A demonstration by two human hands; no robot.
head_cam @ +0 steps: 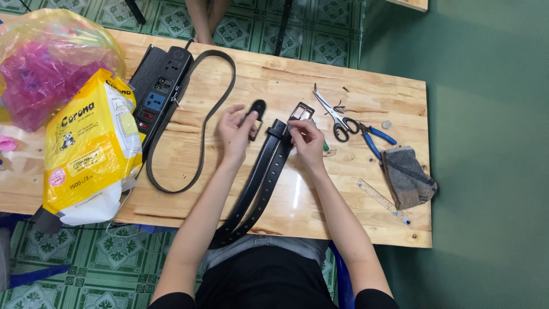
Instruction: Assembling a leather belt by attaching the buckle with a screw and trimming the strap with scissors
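On the table (354, 223) the belt (260, 183) lies in the middle between both hands, a second belt (203, 131) and power strip (157, 91) to its left, scissors (337, 117), pliers (373, 137) and ruler (380, 199) to its right

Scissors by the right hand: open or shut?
Open. The scissors lie flat on the table, blades spread in a narrow V, beside the pliers.

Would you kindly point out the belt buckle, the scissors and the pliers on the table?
belt buckle (301, 112), head view, on its metal frame.
scissors (341, 127), head view, on the black handles.
pliers (374, 137), head view, on a blue handle.
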